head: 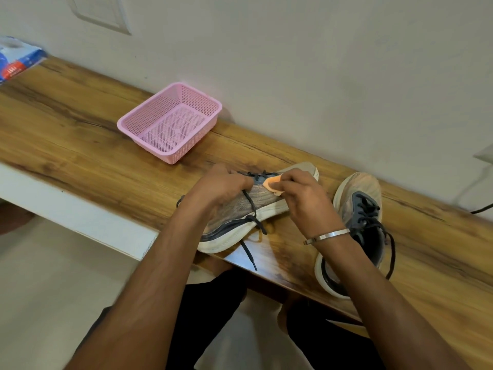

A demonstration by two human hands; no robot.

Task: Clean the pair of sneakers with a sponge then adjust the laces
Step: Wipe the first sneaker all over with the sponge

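A grey-beige sneaker with a white sole and dark laces lies tilted on its side on the wooden table. My left hand grips its upper near the laces. My right hand pinches a small orange sponge and presses it against the sneaker's side near the eyelets. The second sneaker of the pair stands upright to the right, its dark laces loose, partly hidden by my right wrist.
An empty pink mesh basket sits further back by the wall. A blue and red packet lies at the table's far left. A dark cable runs along the right. The table's front edge is just below the sneakers.
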